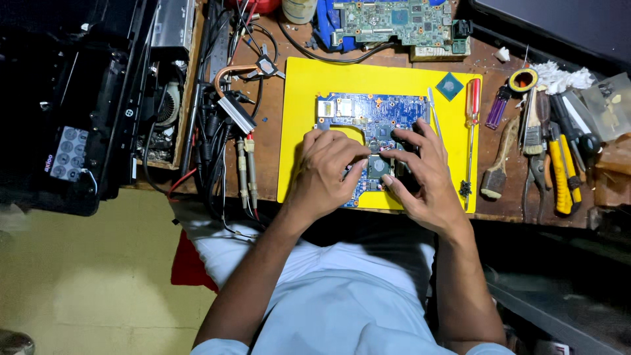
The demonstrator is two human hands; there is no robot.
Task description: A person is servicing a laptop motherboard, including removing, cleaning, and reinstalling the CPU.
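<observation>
Cluttered wooden worktop (263,131), yellow mat (302,131) mid-frame. Blue motherboard (371,115) lies flat on the mat, stripped bare. Your left hand (325,167) and right hand (420,174) both rest fingertips on the square chip (378,166) at center, gripping nothing. Red screwdriver (472,105) lies at the mat's right edge, untouched; copper heatpipe (230,75) is off, upper left.

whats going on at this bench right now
A person is bent over a blue circuit board lying on a yellow mat on a wooden workbench. The left hand and right hand both rest on the board, fingertips meeting around a square chip socket. A red-handled screwdriver and a small loose chip lie on the mat; a second green board sits behind.
</observation>
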